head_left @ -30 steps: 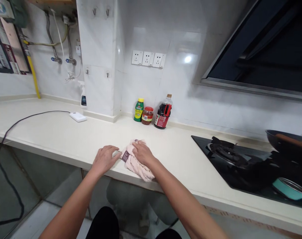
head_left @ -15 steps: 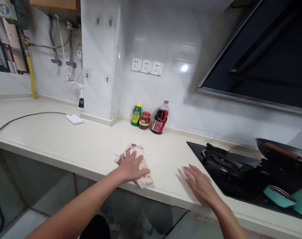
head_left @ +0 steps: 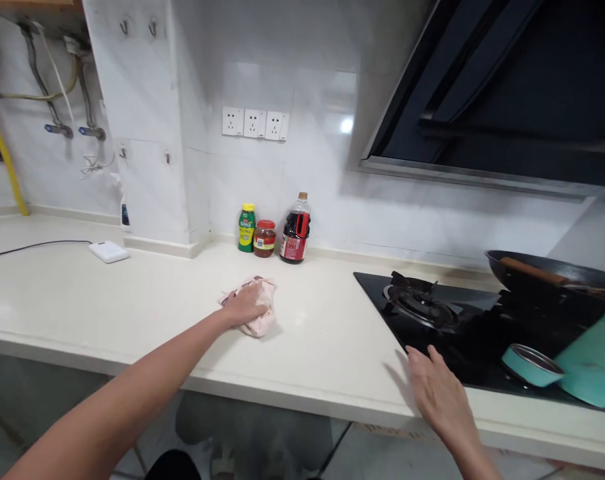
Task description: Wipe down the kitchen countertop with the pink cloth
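My left hand [head_left: 243,305] presses down on a pale pink cloth [head_left: 265,320] with dark markings, and its fingers grip the bunched fabric. The cloth lies on the white countertop [head_left: 312,340], in front of a green bottle [head_left: 246,230] with a yellow cap, a red-lidded jar [head_left: 264,240] and a large bottle of dark liquid [head_left: 295,233]. Beside the near left edge of the black gas stove [head_left: 462,370], my right hand [head_left: 437,390] hovers with fingers stretched out and holds nothing.
On the stove's right side sit a wok [head_left: 547,273] and, before it, a teal pot [head_left: 592,367] and a small teal bowl-like piece [head_left: 532,365]. A range hood [head_left: 502,100] overhangs. Leftwards on the counter lies a white device [head_left: 108,251] with a black cable.
My left hand has pushed the cloth away from the counter's front edge, and the cloth is more bunched. My right hand has come closer to the stove edge. The view has turned right.
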Demonstrator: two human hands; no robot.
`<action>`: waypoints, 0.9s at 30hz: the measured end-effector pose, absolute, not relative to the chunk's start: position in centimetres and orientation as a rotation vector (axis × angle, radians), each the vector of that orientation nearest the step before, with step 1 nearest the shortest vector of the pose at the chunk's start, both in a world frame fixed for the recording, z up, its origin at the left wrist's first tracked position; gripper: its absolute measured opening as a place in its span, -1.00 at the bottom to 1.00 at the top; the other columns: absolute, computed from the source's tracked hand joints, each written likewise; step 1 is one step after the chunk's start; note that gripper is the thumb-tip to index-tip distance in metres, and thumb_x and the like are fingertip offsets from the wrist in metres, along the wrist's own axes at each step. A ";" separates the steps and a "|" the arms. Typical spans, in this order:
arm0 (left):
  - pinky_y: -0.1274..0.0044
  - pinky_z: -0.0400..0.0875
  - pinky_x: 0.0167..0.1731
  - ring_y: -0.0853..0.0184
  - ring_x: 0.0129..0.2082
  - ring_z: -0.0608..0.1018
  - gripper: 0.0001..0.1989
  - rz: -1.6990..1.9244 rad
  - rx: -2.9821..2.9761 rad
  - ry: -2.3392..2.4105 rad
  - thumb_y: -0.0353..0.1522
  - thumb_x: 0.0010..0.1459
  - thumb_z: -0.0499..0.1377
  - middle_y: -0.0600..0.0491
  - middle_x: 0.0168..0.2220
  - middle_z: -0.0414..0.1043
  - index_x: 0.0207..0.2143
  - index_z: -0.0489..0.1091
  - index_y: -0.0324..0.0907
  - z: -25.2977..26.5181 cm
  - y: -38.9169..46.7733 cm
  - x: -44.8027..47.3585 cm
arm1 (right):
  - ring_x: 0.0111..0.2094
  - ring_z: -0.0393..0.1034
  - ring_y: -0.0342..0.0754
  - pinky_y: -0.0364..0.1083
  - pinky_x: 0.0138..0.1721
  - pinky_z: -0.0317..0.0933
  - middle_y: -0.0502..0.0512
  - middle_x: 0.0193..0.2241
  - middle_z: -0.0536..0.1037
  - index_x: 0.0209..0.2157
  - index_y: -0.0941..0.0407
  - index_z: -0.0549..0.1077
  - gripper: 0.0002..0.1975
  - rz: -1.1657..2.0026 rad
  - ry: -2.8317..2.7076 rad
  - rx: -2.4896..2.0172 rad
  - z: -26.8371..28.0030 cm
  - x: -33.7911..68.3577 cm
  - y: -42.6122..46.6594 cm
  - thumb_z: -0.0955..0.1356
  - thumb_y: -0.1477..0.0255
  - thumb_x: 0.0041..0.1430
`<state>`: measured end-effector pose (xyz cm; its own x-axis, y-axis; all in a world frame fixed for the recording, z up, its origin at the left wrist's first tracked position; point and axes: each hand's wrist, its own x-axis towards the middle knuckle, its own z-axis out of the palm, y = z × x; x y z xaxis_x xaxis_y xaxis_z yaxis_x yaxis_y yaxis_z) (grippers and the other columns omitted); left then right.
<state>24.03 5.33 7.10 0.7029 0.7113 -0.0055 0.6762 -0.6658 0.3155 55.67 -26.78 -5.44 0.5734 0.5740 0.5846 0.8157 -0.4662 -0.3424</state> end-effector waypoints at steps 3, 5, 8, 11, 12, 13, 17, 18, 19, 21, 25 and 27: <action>0.01 -0.06 0.37 -0.11 0.48 0.00 -0.15 0.141 2.582 1.117 0.06 0.19 0.00 -0.24 0.51 -0.16 0.42 0.07 -0.19 8.0 5.8 28.3 | 0.38 0.02 0.36 0.45 0.34 -0.09 0.33 0.34 0.24 0.23 0.13 0.40 -0.19 -0.480 -1.007 -2.235 -5.3 54.8 -26.5 -0.02 -0.12 0.37; 0.04 -0.01 0.37 -0.13 0.46 0.07 -0.11 0.107 2.591 1.024 0.16 0.17 -0.04 -0.24 0.49 -0.06 0.37 0.16 -0.21 8.3 4.1 31.4 | 0.40 0.00 0.30 0.40 0.37 -0.12 0.29 0.35 0.22 0.25 0.12 0.37 -0.19 -0.408 -0.965 -2.210 -4.9 54.2 -26.4 -0.03 -0.14 0.37; 0.11 -0.06 0.40 -0.03 0.46 0.09 -0.05 0.049 2.640 0.764 0.23 0.12 -0.01 -0.12 0.49 -0.01 0.38 0.16 -0.14 7.9 -1.6 35.7 | 0.40 0.00 0.26 0.30 0.39 -0.10 0.30 0.35 0.23 0.27 0.18 0.34 -0.14 -0.274 -0.878 -2.172 -4.0 54.0 -26.2 -0.04 -0.15 0.35; 0.10 -0.20 0.43 0.05 0.50 -0.02 -0.02 -0.016 2.688 0.412 0.26 0.04 0.06 0.04 0.52 -0.09 0.41 0.10 0.01 6.3 -9.4 38.5 | 0.38 0.06 0.24 0.26 0.41 -0.10 0.26 0.32 0.29 0.27 0.16 0.33 -0.13 -0.140 -0.810 -2.148 -3.1 55.0 -26.2 -0.07 -0.14 0.32; -0.01 -0.23 0.40 -0.02 0.50 -0.05 0.00 -0.035 2.711 0.175 0.26 0.05 0.05 -0.04 0.52 -0.13 0.43 0.07 -0.04 5.6 -11.9 39.0 | 0.36 0.10 0.23 0.25 0.41 -0.10 0.23 0.31 0.31 0.28 0.13 0.32 -0.14 -0.082 -0.795 -2.133 -2.8 55.5 -26.4 -0.07 -0.14 0.32; -0.08 -0.22 0.37 -0.07 0.49 -0.05 0.01 -0.018 2.727 -0.014 0.25 0.06 0.04 -0.11 0.52 -0.14 0.43 0.06 -0.08 4.9 -14.0 39.3 | 0.35 0.13 0.22 0.24 0.41 -0.08 0.21 0.30 0.33 0.29 0.11 0.31 -0.15 -0.010 -0.777 -2.108 -2.5 56.0 -26.7 -0.06 -0.14 0.31; -0.12 -0.15 0.32 -0.15 0.45 0.00 -0.12 0.158 2.836 -0.216 0.10 0.11 0.11 -0.29 0.47 -0.08 0.36 0.16 -0.18 3.0 -18.4 39.0 | 0.33 0.17 0.14 0.15 0.41 -0.05 0.19 0.31 0.31 0.32 0.10 0.24 -0.15 0.190 -0.739 -1.988 -2.0 57.9 -28.1 -0.01 -0.18 0.29; -0.11 -0.11 0.31 -0.14 0.44 0.03 -0.19 0.182 2.865 -0.204 0.06 0.14 0.11 -0.26 0.46 -0.03 0.33 0.19 -0.15 2.8 -18.5 38.7 | 0.33 0.17 0.13 0.14 0.41 -0.06 0.20 0.30 0.33 0.30 0.11 0.27 -0.15 0.174 -0.784 -1.990 -2.0 58.2 -28.4 0.00 -0.18 0.28; -0.08 -0.06 0.30 -0.13 0.43 0.07 -0.25 0.196 2.888 -0.192 0.03 0.17 0.11 -0.23 0.44 0.02 0.32 0.20 -0.12 2.8 -18.4 38.3 | 0.33 0.18 0.15 0.14 0.41 -0.06 0.23 0.27 0.36 0.25 0.12 0.32 -0.17 0.109 -0.849 -2.016 -2.2 58.4 -28.5 0.01 -0.17 0.27; -0.02 0.04 0.28 -0.11 0.39 0.15 -0.29 0.234 2.923 -0.161 0.00 0.20 0.12 -0.20 0.39 0.10 0.33 0.19 -0.09 2.7 -17.9 37.3 | 0.30 0.21 0.21 0.20 0.39 -0.02 0.27 0.19 0.44 0.14 0.12 0.42 -0.20 -0.081 -0.977 -2.087 -2.8 58.6 -28.5 0.01 -0.14 0.24; 0.12 0.16 0.25 -0.05 0.31 0.29 -0.30 0.410 2.971 -0.109 -0.07 0.19 0.23 -0.18 0.35 0.20 0.32 0.20 -0.06 2.4 -16.1 34.0 | 0.23 0.29 0.25 0.25 0.30 0.16 0.26 0.12 0.50 0.05 0.05 0.48 -0.30 -0.298 -1.056 -2.155 -4.1 58.4 -28.2 0.02 -0.08 0.27; 0.16 0.17 0.26 -0.03 0.32 0.30 -0.27 0.466 2.970 -0.083 -0.08 0.18 0.27 -0.16 0.38 0.18 0.34 0.19 -0.03 1.9 -14.6 31.2 | 0.20 0.33 0.23 0.23 0.25 0.24 0.25 0.09 0.51 0.04 0.02 0.49 -0.34 -0.364 -1.058 -2.174 -4.6 58.6 -28.3 0.03 -0.05 0.28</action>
<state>31.23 -14.64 1.89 0.9507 -0.0333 0.3083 -0.0747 -0.9895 0.1234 58.56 -28.32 -4.62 0.6298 0.5842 0.5119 0.7755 -0.4361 -0.4565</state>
